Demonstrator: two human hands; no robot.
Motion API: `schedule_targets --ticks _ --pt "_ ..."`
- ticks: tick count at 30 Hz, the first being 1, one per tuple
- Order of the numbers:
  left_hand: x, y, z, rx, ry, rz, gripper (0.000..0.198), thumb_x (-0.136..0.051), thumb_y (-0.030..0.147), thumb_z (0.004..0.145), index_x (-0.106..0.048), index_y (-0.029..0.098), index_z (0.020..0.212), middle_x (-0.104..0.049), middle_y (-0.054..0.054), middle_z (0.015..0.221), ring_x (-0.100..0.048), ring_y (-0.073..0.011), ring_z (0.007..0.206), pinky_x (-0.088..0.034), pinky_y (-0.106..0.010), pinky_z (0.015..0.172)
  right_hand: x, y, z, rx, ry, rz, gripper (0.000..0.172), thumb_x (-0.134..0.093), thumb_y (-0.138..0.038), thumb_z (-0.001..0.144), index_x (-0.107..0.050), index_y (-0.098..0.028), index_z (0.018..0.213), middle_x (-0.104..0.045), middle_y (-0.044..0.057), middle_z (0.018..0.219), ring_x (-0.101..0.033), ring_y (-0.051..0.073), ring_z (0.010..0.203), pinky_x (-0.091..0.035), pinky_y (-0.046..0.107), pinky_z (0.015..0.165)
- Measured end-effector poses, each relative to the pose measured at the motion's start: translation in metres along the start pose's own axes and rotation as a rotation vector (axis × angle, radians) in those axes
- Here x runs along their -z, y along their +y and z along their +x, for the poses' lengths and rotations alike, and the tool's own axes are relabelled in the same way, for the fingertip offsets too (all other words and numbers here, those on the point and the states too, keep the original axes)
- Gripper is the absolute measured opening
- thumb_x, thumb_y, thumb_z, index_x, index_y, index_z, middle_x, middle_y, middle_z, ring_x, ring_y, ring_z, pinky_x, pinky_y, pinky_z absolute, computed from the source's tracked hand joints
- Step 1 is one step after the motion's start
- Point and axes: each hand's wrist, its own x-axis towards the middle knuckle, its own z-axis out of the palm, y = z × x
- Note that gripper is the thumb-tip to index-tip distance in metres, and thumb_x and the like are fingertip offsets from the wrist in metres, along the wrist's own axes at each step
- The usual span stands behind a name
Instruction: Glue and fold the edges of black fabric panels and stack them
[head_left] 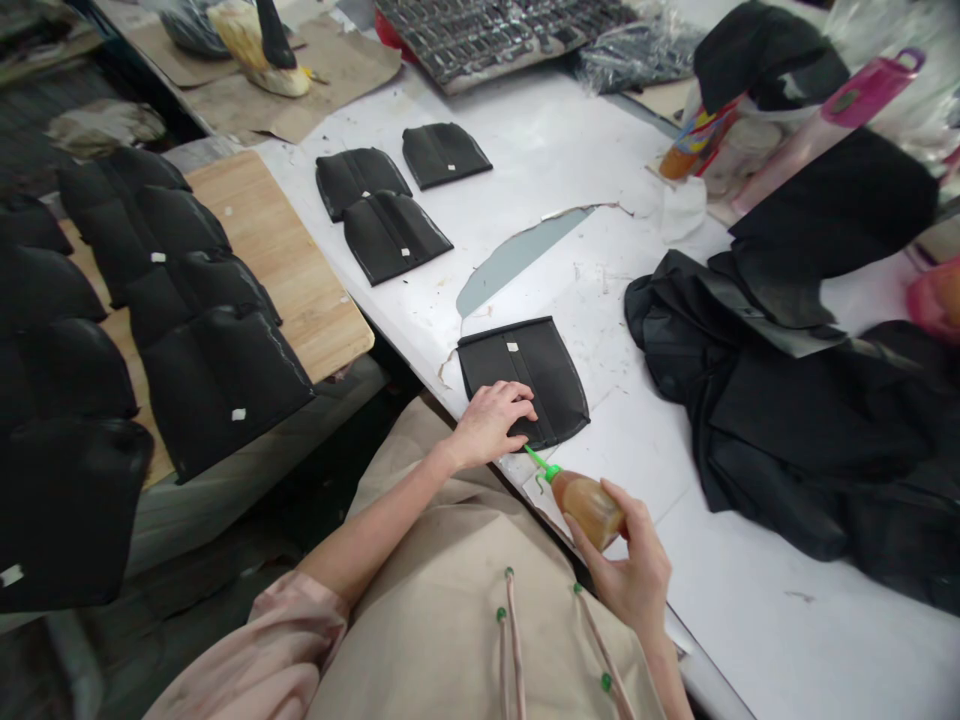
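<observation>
A black flat piece point(559, 385) with a small white tag lies at the near edge of the white table. My left hand point(495, 420) rests on its lower left part, fingers spread and pressing nothing but the piece. In my right hand point(634, 565) is a glue bottle point(589, 505) of brown liquid, tilted so that its green nozzle meets the near edge of the piece, close to my left fingertips. Whether liquid is coming out is too small to tell.
Three similar black pieces point(446, 155) lie farther back. Overlapping black pieces point(217, 380) cover a wooden board point(330, 320) at the left. Black fabric point(795, 420) is heaped at the right, below a pink bottle point(847, 120). A brush point(277, 50) stands at the back left.
</observation>
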Motion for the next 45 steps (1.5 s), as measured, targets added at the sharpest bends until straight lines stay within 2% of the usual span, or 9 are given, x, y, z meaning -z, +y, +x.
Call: schedule_targets --ticks 6,10,14,19,25,38,45 --pt "0.010 -0.011 0.002 -0.025 -0.090 -0.049 0.026 -0.075 0.029 0.079 -0.067 0.027 0.104 -0.056 -0.002 0.132 -0.050 -0.0231 0.120 -0.042 -0.038 0.097 -0.003 -0.002 0.000 0.013 -0.013 0.023 0.048 -0.071 -0.037 0.086 -0.054 -0.023 0.128 -0.064 0.007 0.105 -0.063 0.022 0.088 -0.054 0.034 0.074" --pt "0.016 -0.020 0.003 -0.105 -0.156 -0.108 0.018 -0.075 0.025 0.079 -0.069 0.027 0.097 -0.055 -0.001 0.135 -0.049 -0.0226 0.123 -0.041 -0.037 0.102 -0.003 -0.004 0.001 -0.010 -0.011 0.017 0.047 -0.071 -0.039 0.086 -0.054 -0.022 0.127 -0.065 0.007 0.106 -0.064 0.023 0.089 -0.054 0.034 0.076" --pt "0.015 -0.022 0.001 -0.113 -0.138 -0.091 0.009 -0.074 0.022 0.080 -0.069 0.024 0.087 -0.056 -0.001 0.135 -0.050 -0.0229 0.123 -0.041 -0.039 0.102 -0.004 -0.007 0.001 0.001 -0.015 0.011 0.046 -0.070 -0.039 0.086 -0.054 -0.022 0.126 -0.064 0.007 0.104 -0.064 0.022 0.087 -0.054 0.033 0.074" --pt "0.012 -0.020 0.000 -0.110 -0.106 -0.081 0.005 -0.072 0.020 0.081 -0.069 0.023 0.085 -0.057 -0.002 0.135 -0.050 -0.0232 0.123 -0.043 -0.040 0.100 -0.009 -0.006 0.002 0.042 -0.013 0.036 0.048 -0.071 -0.036 0.086 -0.053 -0.022 0.128 -0.064 0.006 0.104 -0.063 0.021 0.086 -0.053 0.032 0.072" --pt "0.015 -0.025 0.000 -0.149 -0.148 -0.126 0.012 -0.068 0.013 0.082 -0.071 0.023 0.089 -0.057 -0.003 0.136 -0.051 -0.0224 0.124 -0.042 -0.040 0.105 -0.015 -0.003 0.001 0.061 0.021 0.053 0.050 -0.072 -0.034 0.085 -0.052 -0.022 0.129 -0.063 0.006 0.103 -0.062 0.021 0.086 -0.053 0.032 0.071" --pt "0.013 -0.025 -0.001 -0.144 -0.113 -0.139 0.011 -0.069 0.014 0.082 -0.070 0.023 0.088 -0.057 -0.003 0.136 -0.050 -0.0233 0.124 -0.043 -0.041 0.103 -0.007 -0.005 0.005 0.104 -0.046 0.032 0.050 -0.071 -0.031 0.086 -0.052 -0.022 0.131 -0.062 0.006 0.101 -0.062 0.021 0.085 -0.051 0.031 0.070" --pt "0.011 -0.027 -0.002 -0.154 -0.101 -0.136 0.011 -0.068 0.015 0.083 -0.070 0.024 0.089 -0.057 -0.002 0.136 -0.050 -0.0228 0.125 -0.043 -0.041 0.104 -0.012 -0.006 0.002 0.145 -0.010 -0.001 0.051 -0.069 -0.033 0.088 -0.049 -0.023 0.135 -0.062 0.009 0.104 -0.063 0.023 0.087 -0.053 0.032 0.069"
